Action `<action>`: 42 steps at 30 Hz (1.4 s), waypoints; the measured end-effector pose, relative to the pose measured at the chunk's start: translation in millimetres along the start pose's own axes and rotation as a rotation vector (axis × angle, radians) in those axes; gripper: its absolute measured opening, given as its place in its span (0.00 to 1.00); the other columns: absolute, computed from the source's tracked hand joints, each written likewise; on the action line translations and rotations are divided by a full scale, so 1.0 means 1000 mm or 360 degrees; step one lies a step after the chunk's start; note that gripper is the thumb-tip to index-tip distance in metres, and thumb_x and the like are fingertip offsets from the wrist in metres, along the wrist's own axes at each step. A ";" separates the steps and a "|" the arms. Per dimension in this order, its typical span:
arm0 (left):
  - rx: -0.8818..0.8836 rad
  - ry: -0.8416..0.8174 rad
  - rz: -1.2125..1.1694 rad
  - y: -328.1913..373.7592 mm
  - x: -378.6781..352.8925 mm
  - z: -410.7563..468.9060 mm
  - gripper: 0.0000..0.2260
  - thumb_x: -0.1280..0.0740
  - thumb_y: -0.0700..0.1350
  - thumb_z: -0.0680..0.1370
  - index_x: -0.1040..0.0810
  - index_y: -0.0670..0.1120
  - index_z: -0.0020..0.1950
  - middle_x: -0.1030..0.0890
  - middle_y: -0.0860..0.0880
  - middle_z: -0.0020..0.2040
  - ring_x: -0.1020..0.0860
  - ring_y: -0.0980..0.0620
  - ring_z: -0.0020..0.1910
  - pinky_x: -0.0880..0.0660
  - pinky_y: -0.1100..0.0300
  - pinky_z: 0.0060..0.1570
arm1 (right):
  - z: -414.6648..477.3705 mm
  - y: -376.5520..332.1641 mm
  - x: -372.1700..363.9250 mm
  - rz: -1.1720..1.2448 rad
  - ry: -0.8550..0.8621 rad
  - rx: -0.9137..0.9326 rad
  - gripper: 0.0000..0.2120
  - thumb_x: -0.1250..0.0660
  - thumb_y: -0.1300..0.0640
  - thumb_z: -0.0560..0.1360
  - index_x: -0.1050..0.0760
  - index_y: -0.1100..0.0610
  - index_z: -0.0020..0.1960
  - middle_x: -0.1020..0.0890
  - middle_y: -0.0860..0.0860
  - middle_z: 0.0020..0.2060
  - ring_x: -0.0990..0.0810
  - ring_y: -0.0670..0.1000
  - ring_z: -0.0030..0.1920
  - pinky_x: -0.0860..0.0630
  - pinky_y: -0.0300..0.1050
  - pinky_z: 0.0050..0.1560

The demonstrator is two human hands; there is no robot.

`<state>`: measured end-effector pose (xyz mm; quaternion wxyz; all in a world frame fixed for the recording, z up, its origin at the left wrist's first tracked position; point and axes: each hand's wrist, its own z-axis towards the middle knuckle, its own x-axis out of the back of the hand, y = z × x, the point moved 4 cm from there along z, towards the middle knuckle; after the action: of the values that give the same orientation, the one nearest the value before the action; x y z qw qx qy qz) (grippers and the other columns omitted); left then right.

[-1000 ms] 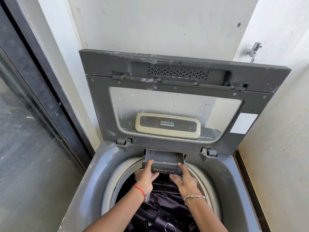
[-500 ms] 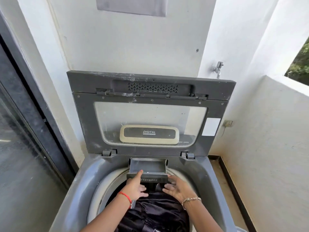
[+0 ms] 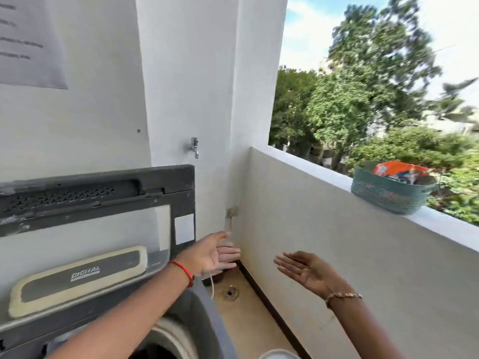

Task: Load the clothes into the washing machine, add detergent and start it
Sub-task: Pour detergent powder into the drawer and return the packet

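The grey top-load washing machine (image 3: 199, 314) fills the lower left, its lid (image 3: 98, 203) standing up against the wall. Only a sliver of the drum opening (image 3: 166, 340) shows; the clothes and the detergent drawer are out of sight. My left hand (image 3: 212, 255) and my right hand (image 3: 305, 270) are both in the air to the right of the machine, palms facing each other, fingers spread, holding nothing. An orange detergent packet (image 3: 399, 171) sits in a green basket (image 3: 388, 195) on the balcony ledge at the right, well above my right hand.
A white parapet wall (image 3: 363, 255) runs along the right with a ledge on top. A tap (image 3: 194, 147) sticks out of the corner wall. A floor drain (image 3: 229, 294) lies in the narrow floor strip between machine and wall. A paper sheet (image 3: 31, 42) hangs upper left.
Both hands have left the detergent drawer and swung out to the right of the machine. My view has turned right, bringing the ledge and the basket into sight.
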<state>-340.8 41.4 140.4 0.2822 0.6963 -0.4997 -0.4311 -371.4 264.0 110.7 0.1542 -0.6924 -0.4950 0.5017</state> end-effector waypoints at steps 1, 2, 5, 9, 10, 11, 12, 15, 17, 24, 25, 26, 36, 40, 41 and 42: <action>-0.0004 -0.0062 0.0052 0.007 -0.025 0.009 0.22 0.42 0.46 0.81 0.36 0.31 0.68 0.30 0.32 0.67 0.31 0.39 0.67 0.33 0.45 0.64 | -0.007 -0.025 0.013 0.0003 0.0028 0.0076 0.09 0.44 0.67 0.77 0.28 0.71 0.47 0.17 0.65 0.34 0.16 0.61 0.32 0.19 0.52 0.30; -0.0006 -0.0118 0.0092 0.013 -0.050 0.018 0.21 0.41 0.46 0.81 0.35 0.32 0.67 0.28 0.33 0.64 0.30 0.39 0.67 0.32 0.45 0.62 | -0.014 -0.050 0.026 0.0008 0.0055 0.0150 0.09 0.44 0.67 0.77 0.28 0.70 0.47 0.17 0.65 0.34 0.16 0.60 0.32 0.19 0.51 0.31; 0.0010 -0.0270 0.0165 0.027 -0.125 0.047 0.16 0.41 0.46 0.80 0.31 0.35 0.62 0.22 0.35 0.50 0.28 0.39 0.65 0.30 0.46 0.58 | -0.029 -0.124 0.063 0.0008 0.0138 0.0366 0.09 0.45 0.66 0.78 0.28 0.69 0.47 0.17 0.63 0.33 0.16 0.59 0.32 0.19 0.51 0.33; 0.0009 -0.0440 0.0246 0.043 -0.224 0.085 0.15 0.41 0.47 0.80 0.30 0.37 0.60 0.22 0.37 0.47 0.27 0.39 0.65 0.28 0.47 0.56 | -0.036 -0.222 0.108 -0.0050 0.0231 0.0662 0.08 0.44 0.65 0.78 0.28 0.67 0.46 0.17 0.62 0.32 0.16 0.57 0.30 0.19 0.48 0.33; 0.0004 -0.0461 0.0255 0.047 -0.247 0.095 0.17 0.41 0.47 0.80 0.30 0.36 0.62 0.22 0.37 0.48 0.27 0.39 0.64 0.28 0.47 0.55 | -0.035 -0.246 0.118 -0.0075 0.0266 0.0747 0.07 0.43 0.65 0.78 0.28 0.67 0.46 0.17 0.62 0.34 0.16 0.56 0.30 0.19 0.47 0.32; -0.0002 -0.0471 0.0260 0.051 -0.268 0.104 0.18 0.41 0.48 0.80 0.31 0.36 0.63 0.22 0.37 0.50 0.27 0.40 0.64 0.28 0.47 0.55 | -0.033 -0.268 0.127 -0.0107 0.0313 0.0841 0.06 0.42 0.66 0.77 0.28 0.67 0.45 0.18 0.63 0.37 0.16 0.55 0.29 0.18 0.46 0.31; -0.0012 -0.0479 0.0258 0.055 -0.289 0.114 0.19 0.41 0.48 0.80 0.31 0.36 0.64 0.22 0.36 0.54 0.26 0.40 0.64 0.28 0.47 0.55 | -0.031 -0.291 0.137 -0.0153 0.0374 0.0939 0.05 0.42 0.66 0.77 0.28 0.67 0.45 0.20 0.63 0.39 0.17 0.54 0.29 0.18 0.44 0.31; -0.0063 -0.0546 0.0167 0.070 -0.348 0.148 0.21 0.41 0.50 0.80 0.32 0.35 0.65 0.24 0.35 0.61 0.23 0.41 0.59 0.27 0.48 0.55 | -0.017 -0.354 0.167 -0.0427 0.0639 0.1236 0.09 0.38 0.68 0.74 0.27 0.74 0.51 0.21 0.62 0.38 0.19 0.55 0.32 0.19 0.40 0.30; -0.0115 -0.0579 0.0056 0.081 -0.380 0.169 0.21 0.40 0.50 0.79 0.31 0.35 0.64 0.21 0.37 0.55 0.21 0.43 0.51 0.24 0.50 0.50 | -0.001 -0.389 0.184 -0.0714 0.0825 0.1390 0.12 0.36 0.70 0.72 0.27 0.74 0.55 0.21 0.62 0.39 0.22 0.55 0.34 0.20 0.42 0.35; -0.0325 -0.0563 0.0052 0.108 -0.444 0.226 0.21 0.40 0.50 0.79 0.30 0.36 0.65 0.23 0.38 0.59 0.24 0.43 0.56 0.25 0.51 0.51 | 0.063 -0.445 0.204 -0.1663 0.1041 0.1294 0.30 0.30 0.67 0.70 0.37 0.68 0.69 0.26 0.65 0.60 0.26 0.62 0.58 0.29 0.46 0.51; -0.0342 -0.0554 0.0078 0.111 -0.445 0.233 0.21 0.40 0.50 0.79 0.30 0.36 0.65 0.23 0.38 0.59 0.23 0.42 0.57 0.25 0.50 0.52 | 0.073 -0.448 0.207 -0.1776 0.1030 0.1234 0.32 0.30 0.66 0.70 0.39 0.68 0.70 0.27 0.65 0.61 0.26 0.62 0.59 0.29 0.46 0.51; -0.0360 -0.0545 0.0102 0.114 -0.445 0.240 0.20 0.40 0.50 0.79 0.29 0.37 0.63 0.22 0.39 0.57 0.22 0.43 0.55 0.25 0.50 0.52 | 0.083 -0.451 0.210 -0.1872 0.1017 0.1187 0.33 0.29 0.65 0.69 0.40 0.68 0.70 0.27 0.65 0.61 0.26 0.61 0.58 0.28 0.46 0.51; -0.0382 -0.0359 0.0089 0.129 -0.396 0.263 0.20 0.39 0.51 0.78 0.28 0.39 0.63 0.23 0.40 0.59 0.25 0.43 0.60 0.25 0.47 0.52 | 0.117 -0.467 0.214 -0.1882 0.1137 0.1380 0.12 0.32 0.72 0.70 0.27 0.64 0.29 0.26 0.52 0.27 0.30 0.49 0.27 0.35 0.35 0.25; -0.0431 -0.0304 0.0092 0.137 -0.366 0.247 0.19 0.39 0.51 0.78 0.28 0.39 0.63 0.23 0.41 0.61 0.25 0.44 0.61 0.26 0.47 0.54 | 0.091 -0.469 0.180 -0.1881 0.1037 0.1653 0.05 0.34 0.71 0.72 0.22 0.73 0.43 0.22 0.55 0.31 0.31 0.46 0.27 0.32 0.28 0.21; -0.0451 -0.0286 0.0093 0.140 -0.358 0.242 0.19 0.39 0.51 0.78 0.28 0.40 0.63 0.23 0.41 0.61 0.26 0.44 0.62 0.26 0.47 0.54 | 0.083 -0.468 0.167 -0.1929 0.1015 0.1729 0.05 0.34 0.70 0.73 0.22 0.73 0.45 0.21 0.57 0.34 0.31 0.45 0.28 0.31 0.26 0.23; -0.0472 -0.0268 0.0095 0.144 -0.349 0.235 0.19 0.39 0.51 0.78 0.28 0.40 0.63 0.23 0.42 0.60 0.26 0.44 0.63 0.26 0.47 0.54 | 0.072 -0.466 0.153 -0.1969 0.1015 0.1823 0.05 0.34 0.70 0.73 0.22 0.73 0.46 0.21 0.58 0.36 0.31 0.44 0.28 0.31 0.25 0.25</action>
<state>-658.8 328.9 260.0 0.3518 0.5933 -0.4729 -0.5483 -679.2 587.8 326.7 0.8480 -0.2258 -0.3872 0.2830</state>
